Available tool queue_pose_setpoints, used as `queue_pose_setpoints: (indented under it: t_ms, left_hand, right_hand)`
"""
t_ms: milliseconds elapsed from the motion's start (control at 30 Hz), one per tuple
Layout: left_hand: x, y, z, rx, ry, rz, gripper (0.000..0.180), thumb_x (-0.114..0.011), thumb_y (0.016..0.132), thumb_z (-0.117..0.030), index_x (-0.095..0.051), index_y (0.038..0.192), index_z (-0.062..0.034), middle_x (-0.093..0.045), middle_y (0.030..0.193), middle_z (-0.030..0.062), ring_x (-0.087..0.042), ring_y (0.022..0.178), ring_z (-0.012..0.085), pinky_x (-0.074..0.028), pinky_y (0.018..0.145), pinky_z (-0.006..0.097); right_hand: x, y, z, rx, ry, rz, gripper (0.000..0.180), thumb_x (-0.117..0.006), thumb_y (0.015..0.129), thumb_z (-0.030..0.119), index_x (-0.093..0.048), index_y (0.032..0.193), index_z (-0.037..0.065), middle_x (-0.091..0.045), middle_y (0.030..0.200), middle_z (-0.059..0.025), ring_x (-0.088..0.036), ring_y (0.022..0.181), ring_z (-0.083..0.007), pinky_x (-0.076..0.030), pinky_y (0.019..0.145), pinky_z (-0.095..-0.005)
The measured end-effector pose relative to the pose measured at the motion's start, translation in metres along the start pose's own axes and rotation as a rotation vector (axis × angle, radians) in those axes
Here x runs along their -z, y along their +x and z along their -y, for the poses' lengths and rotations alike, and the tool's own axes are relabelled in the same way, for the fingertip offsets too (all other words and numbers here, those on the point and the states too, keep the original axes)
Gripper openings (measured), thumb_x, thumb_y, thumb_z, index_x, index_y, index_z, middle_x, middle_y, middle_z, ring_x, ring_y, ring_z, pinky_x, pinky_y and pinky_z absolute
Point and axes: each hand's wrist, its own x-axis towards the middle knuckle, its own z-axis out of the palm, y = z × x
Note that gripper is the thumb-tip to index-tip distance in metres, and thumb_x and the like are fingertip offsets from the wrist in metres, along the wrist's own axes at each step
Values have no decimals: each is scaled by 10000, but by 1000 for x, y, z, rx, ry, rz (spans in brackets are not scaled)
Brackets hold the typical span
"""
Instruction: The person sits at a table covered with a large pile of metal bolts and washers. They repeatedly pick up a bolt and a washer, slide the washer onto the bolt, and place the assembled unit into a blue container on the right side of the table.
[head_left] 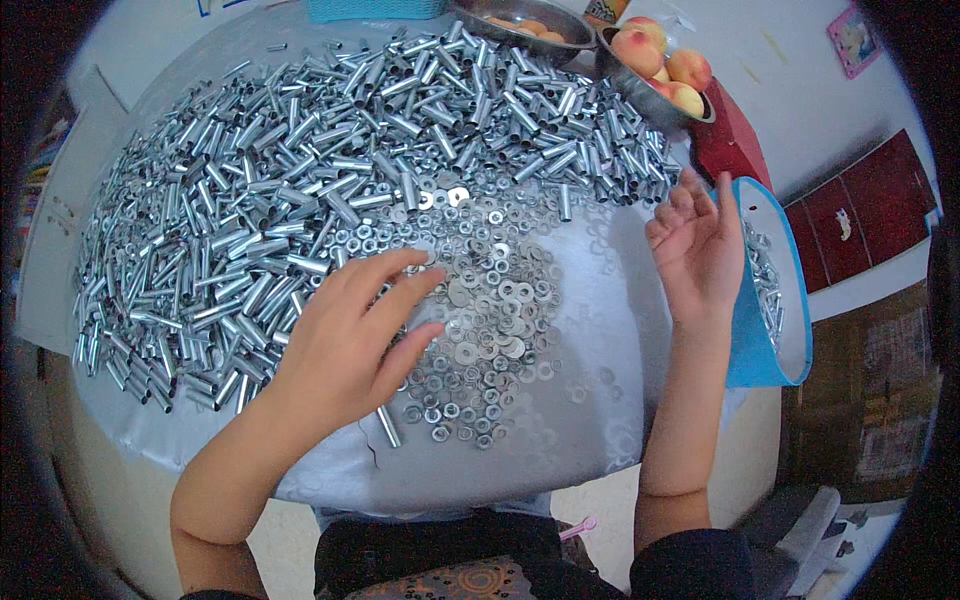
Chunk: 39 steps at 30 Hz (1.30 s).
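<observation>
Washers (512,345) lie loose at the centre of the surface (590,310), some overlapping, with nuts (440,432) mixed in toward 6 o'clock. Metal tubes (440,110) are heaped from 9 round to 1 o'clock; one lone tube (388,427) rests at 7.

From my remote station I record the left hand (365,325) just to the 9 o'clock side of centre, fingers spread wide, thumb apart, tips over the washers. The right hand (697,255), toward 3, is loosely cupped with the palm showing; I see nothing in it. Beside it stands a blue container (755,345) with metal pieces (768,290) inside.

I judge the step in hand to be reaching among, or sorting, the small flat parts. The next move, in my opinion, calls for narrowing the left fingertips low and flat, since thin washers offer little edge.

Limitations: I cannot determine whether the left fingertips touch metal, nor what lies beneath that palm. The container's depth is hidden by its wall. The turquoise basket (375,9) at 11 is cut off by the upper edge. Smaller pieces within the heap are indistinct.
</observation>
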Motion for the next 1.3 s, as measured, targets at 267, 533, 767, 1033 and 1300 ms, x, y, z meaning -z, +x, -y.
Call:
queue_pose_setpoints:
  t_ms: [267,533,767,1033,1300]
  left_hand:
    - [8,1,16,181,183,-75,293,-605,768,-90,-558,1047,-15,-540,1065,147,-528,966,325,-422,838,395]
    - [17,0,29,245,382,-70,377,-576,721,-40,-520,1091,2,-528,1093,158,-508,1009,327,-403,871,409]
    - [24,-2,29,232,469,74,336,-538,716,-34,-560,1051,-30,-538,1098,155,-512,1025,327,-396,892,399]
    - [23,-3,29,243,446,107,249,-519,742,-15,-590,980,-32,-572,1018,130,-523,995,306,-403,854,407]
    - [20,-3,27,237,451,109,258,-533,726,-3,-585,978,-25,-577,1002,135,-527,974,303,-408,847,395]
  right_hand:
    - [-20,-15,-26,-89,-193,61,211,-500,899,207,-542,896,1,-481,679,-11,-448,597,-117,-372,555,-248]
    - [-37,-29,-49,-86,-606,141,186,-526,885,172,-589,865,-1,-527,671,-10,-483,608,-94,-395,563,-229]
    - [-39,-35,-58,-67,-833,277,144,-558,874,154,-596,883,16,-547,693,1,-498,636,-71,-398,574,-211]
    - [-48,-48,-71,148,-1195,649,110,-614,812,133,-601,845,29,-590,746,-92,-576,687,-217,-458,627,-318]
    - [-63,-73,-91,355,-1200,1233,244,-617,746,92,-639,988,116,-574,877,-35,-552,787,-211,-431,677,-331]
